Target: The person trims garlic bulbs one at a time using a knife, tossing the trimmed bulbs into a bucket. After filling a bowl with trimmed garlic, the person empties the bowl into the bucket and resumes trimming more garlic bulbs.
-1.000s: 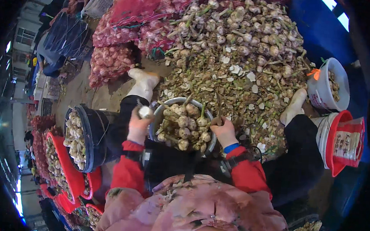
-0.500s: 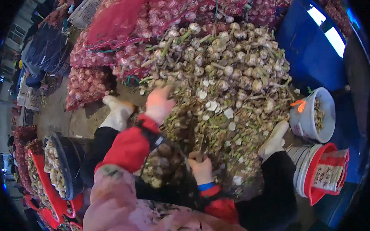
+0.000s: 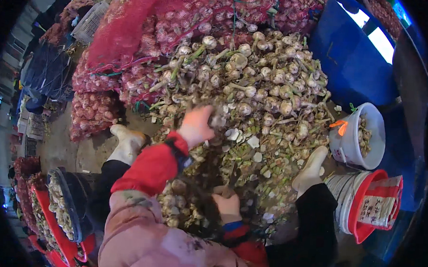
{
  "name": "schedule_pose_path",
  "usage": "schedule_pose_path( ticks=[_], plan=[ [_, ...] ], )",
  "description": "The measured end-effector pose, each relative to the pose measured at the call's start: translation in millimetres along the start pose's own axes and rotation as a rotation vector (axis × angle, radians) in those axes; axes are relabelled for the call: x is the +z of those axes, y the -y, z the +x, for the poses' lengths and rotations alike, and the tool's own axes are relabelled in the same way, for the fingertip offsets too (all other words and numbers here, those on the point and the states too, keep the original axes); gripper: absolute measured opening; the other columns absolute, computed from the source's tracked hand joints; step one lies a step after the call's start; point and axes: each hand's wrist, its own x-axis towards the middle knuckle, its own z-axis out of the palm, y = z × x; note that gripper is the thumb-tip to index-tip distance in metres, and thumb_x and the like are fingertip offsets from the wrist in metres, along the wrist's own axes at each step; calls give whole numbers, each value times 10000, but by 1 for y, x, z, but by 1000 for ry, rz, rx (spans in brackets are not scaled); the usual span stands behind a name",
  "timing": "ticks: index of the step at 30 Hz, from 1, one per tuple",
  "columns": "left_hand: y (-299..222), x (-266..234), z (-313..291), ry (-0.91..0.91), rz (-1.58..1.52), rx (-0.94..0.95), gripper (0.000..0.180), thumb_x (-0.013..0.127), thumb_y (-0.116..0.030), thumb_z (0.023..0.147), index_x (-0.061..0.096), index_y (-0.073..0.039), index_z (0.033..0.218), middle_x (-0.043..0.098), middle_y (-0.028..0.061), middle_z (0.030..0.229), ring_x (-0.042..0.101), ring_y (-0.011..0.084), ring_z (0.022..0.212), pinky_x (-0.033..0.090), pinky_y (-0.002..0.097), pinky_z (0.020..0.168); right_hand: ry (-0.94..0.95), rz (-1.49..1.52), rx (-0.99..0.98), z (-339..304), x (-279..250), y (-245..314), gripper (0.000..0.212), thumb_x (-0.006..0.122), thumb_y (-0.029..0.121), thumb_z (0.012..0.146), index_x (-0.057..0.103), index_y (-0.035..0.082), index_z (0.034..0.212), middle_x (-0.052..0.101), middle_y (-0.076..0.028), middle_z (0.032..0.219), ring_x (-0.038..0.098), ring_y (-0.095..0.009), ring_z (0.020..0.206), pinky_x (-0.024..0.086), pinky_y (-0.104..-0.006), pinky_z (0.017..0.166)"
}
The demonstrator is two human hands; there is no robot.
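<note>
The view looked down and forward from the wearer's head, upright, through a wide fisheye lens that bowed straight edges. The pink top (image 3: 163,249) lay nearest, along the lower edge; the hands (image 3: 195,126) sat close mid-frame, the garlic heap (image 3: 261,83) farther off.

This looks like a produce workshop, with its garlic heap (image 3: 278,91), full red net sacks (image 3: 91,113) and pale bucket (image 3: 346,145).
</note>
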Motion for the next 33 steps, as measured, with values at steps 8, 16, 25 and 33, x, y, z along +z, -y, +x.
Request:
schedule_pose_path(
  ticks=[8,16,25,33],
  plan=[
    [-18,-50,-191,348,-879,-406,745,825,-284,618,500,-24,1236,618,127,1132,607,197,994,483,317,855,3,-473,-436,-37,19,61,224,659,89,747,639,37,965,633,-124,988,626,-328,864,494,-400,768],
    [-19,-55,-265,50,-662,-123,846,855,-252,550,466,8,1254,614,104,1027,611,191,904,489,313,810,261,-866,-618,-73,36,76,194,567,49,728,605,78,916,573,-157,958,592,-378,876,479,-480,736],
    [-46,-80,-290,-55,-989,-319,739,813,-109,597,473,26,1238,604,105,1095,592,191,1019,463,314,905,-67,-524,-174,-17,-17,17,202,606,72,743,647,17,933,661,-165,815,638,-320,788,491,-400,718],
    [-32,-55,-290,-379,-2048,-491,419,619,-75,829,507,-30,1231,608,85,1053,595,229,1004,479,422,920,285,-222,-352,-92,32,67,210,692,86,741,629,53,939,640,-82,835,605,-205,752,493,-322,715]
  ],
)
